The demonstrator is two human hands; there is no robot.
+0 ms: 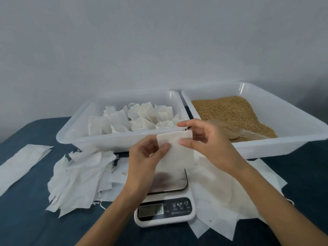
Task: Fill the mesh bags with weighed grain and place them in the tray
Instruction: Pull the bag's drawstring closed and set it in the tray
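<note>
Both hands hold one flat, empty white mesh bag (pixel 177 153) above the kitchen scale (pixel 166 201). My left hand (pixel 145 157) pinches its left edge between thumb and fingers. My right hand (pixel 205 137) pinches its top right part. Behind them, the left white tray (pixel 74 137) holds several filled mesh bags (pixel 134 119). The right white tray (pixel 292 132) holds brown grain (pixel 230 110) with a clear scoop (pixel 230 130) lying in it, partly hidden by my right hand.
A heap of empty white bags (pixel 81 178) lies left of the scale on the dark blue cloth (pixel 26 219). More white sheets (pixel 230 192) lie under and to the right of the scale. A long white strip (pixel 23 164) lies at far left.
</note>
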